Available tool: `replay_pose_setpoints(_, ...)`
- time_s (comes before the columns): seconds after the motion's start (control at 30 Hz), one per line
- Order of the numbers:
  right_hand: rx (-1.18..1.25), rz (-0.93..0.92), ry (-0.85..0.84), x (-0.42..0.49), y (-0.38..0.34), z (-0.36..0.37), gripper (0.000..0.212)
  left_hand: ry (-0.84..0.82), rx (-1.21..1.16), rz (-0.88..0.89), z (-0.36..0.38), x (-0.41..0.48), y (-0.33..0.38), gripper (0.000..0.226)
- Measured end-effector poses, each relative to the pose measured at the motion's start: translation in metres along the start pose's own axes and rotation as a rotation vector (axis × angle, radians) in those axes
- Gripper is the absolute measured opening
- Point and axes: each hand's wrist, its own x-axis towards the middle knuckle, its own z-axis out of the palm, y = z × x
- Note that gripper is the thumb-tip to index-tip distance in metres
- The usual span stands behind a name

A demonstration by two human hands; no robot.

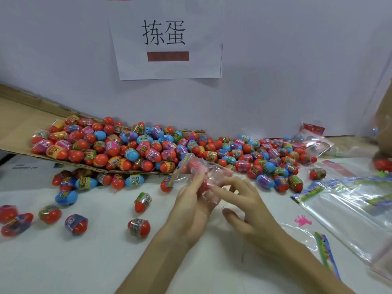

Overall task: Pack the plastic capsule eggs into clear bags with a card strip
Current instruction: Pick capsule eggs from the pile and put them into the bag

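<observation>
A clear bag (206,172) with a colourful card strip (180,168) along its left edge is held above the white table, blurred; red capsule eggs show through it. My left hand (191,200) grips the bag from below and the left. My right hand (239,200) pinches the bag's right side with thumb and forefinger. A big heap of red and blue capsule eggs (161,149) lies behind the hands. Single eggs lie loose in front, one of them a red egg (139,227) left of my left wrist.
A flattened cardboard sheet (19,124) slopes under the heap at the left. A stack of clear bags with card strips (347,202) lies at the right, a filled bag (314,141) behind it. A small pink toy (303,220) lies near the stack. A paper sign (167,39) hangs on the wall.
</observation>
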Motion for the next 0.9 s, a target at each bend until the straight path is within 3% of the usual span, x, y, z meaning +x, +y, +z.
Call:
replay_pose_setpoints(0.2, -0.082, 0.007, -0.065, -0.001, -0.004, 0.0, 0.054, -0.041, -0.014, -0.045, -0.003, 0.001, -0.005, 0.042)
replay_pose_setpoints(0.4, -0.119, 0.045, -0.08, -0.002, -0.005, 0.003, 0.073, -0.034, -0.038, -0.068, -0.002, -0.001, -0.003, 0.027)
replay_pose_setpoints(0.53, -0.229, 0.042, -0.08, -0.004, -0.005, 0.003, 0.079, -0.053, -0.027, -0.13, 0.003, -0.004, -0.01, 0.048)
replay_pose_setpoints(0.67, -0.267, 0.022, -0.097, -0.003, -0.004, 0.003, 0.079, -0.057, -0.045, -0.132, 0.0, -0.001, -0.01, 0.047)
replay_pose_setpoints(0.77, -0.162, -0.022, 0.038, -0.001, -0.001, -0.002, 0.073, -0.012, -0.09, -0.065, -0.006, 0.003, -0.001, 0.03)
replay_pose_setpoints(0.83, -0.099, 0.013, 0.223, 0.001, 0.008, -0.01, 0.054, 0.029, -0.128, -0.028, -0.01, 0.006, 0.004, 0.02)
replay_pose_setpoints(0.9, -0.124, 0.137, 0.347, 0.004, 0.02, -0.021, 0.04, 0.027, -0.15, -0.032, -0.013, 0.009, 0.005, 0.029)
